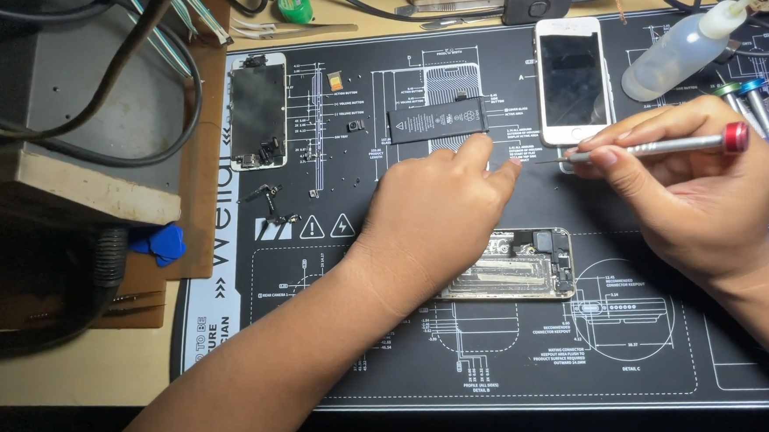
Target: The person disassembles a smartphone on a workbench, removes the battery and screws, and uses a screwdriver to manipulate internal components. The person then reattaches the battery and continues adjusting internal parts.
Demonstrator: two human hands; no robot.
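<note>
A wooden workbench [60, 374] carries a black repair mat [622, 377] printed with white line drawings, which covers most of its right side. On the mat, near its far left corner, lies a detached phone screen assembly [258, 111]. A black phone battery [438, 120] lies toward the far middle, with a white smartphone [572, 79] just to its right. An opened phone chassis [522, 265] lies near the mat's centre. A clear squeeze bottle [681, 49] lies at the far right, beside spare screwdrivers [763, 109]. Tiny screws [351, 184] dot the mat. Blue plastic picks [162, 242] lie off the mat's left edge, and a green tape roll [295, 5] sits at the bench's far edge.
</note>
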